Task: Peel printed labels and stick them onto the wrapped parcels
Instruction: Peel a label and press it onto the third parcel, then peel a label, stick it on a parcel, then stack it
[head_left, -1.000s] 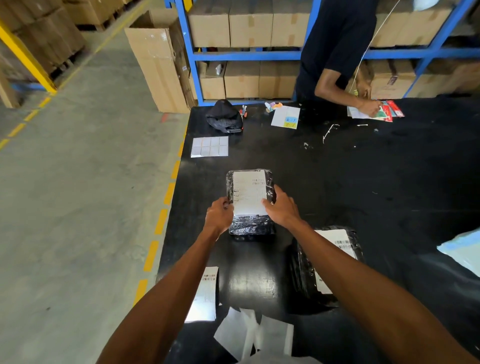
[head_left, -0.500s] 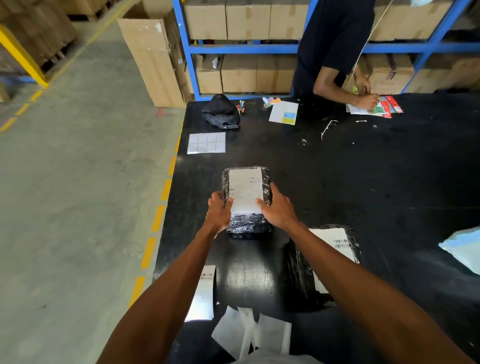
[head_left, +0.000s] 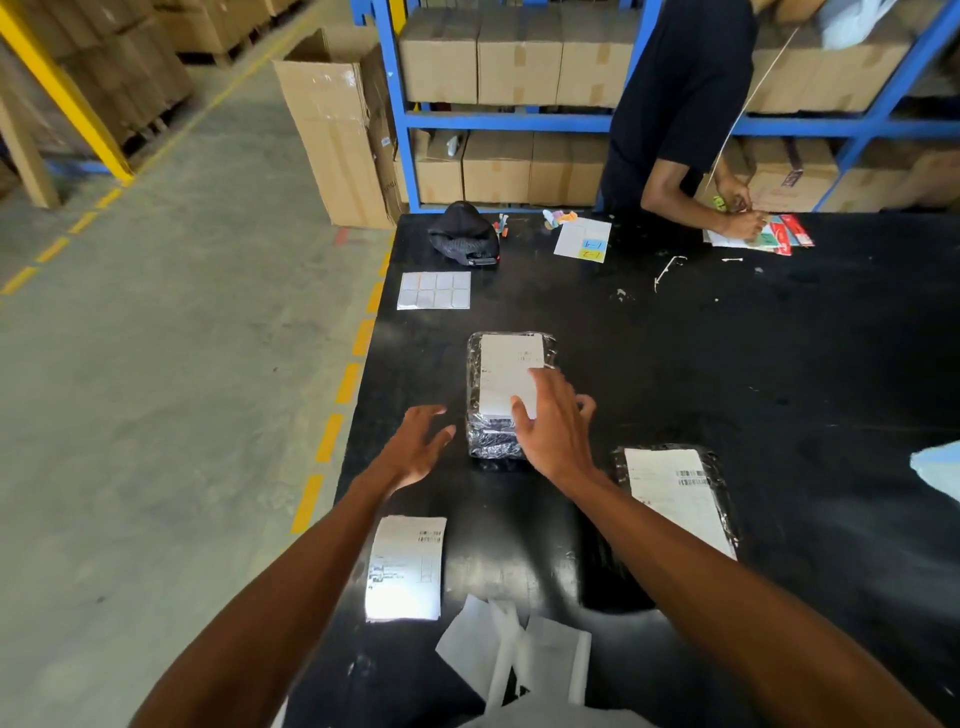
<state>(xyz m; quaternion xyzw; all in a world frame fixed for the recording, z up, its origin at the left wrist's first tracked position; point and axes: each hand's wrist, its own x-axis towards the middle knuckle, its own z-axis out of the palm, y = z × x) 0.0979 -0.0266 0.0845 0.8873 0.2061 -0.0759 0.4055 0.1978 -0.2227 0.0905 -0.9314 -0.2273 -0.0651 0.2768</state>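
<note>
A black wrapped parcel (head_left: 493, 439) lies in the middle of the black table (head_left: 779, 395), with a white printed label (head_left: 506, 374) stuck on its top. My right hand (head_left: 553, 428) lies over the parcel's near right part with straight, spread fingers on the label. To the left of the parcel, my left hand (head_left: 415, 447) hovers apart from it, fingers relaxed and holding nothing. A second wrapped parcel (head_left: 675, 499) with its own label sits to the right, partly under my right forearm. A loose printed label (head_left: 405, 569) lies near the table's left front edge.
Peeled white backing papers (head_left: 514, 654) lie at the front edge. A blank sticker sheet (head_left: 434, 290), a black cap (head_left: 464, 234) and a small card (head_left: 583, 240) sit at the far left. A person (head_left: 680, 109) works at the far side. Shelves of cartons stand behind.
My left hand has let go of the parcel's left edge and pulled away to the left. My right hand has spread flat over the label.
</note>
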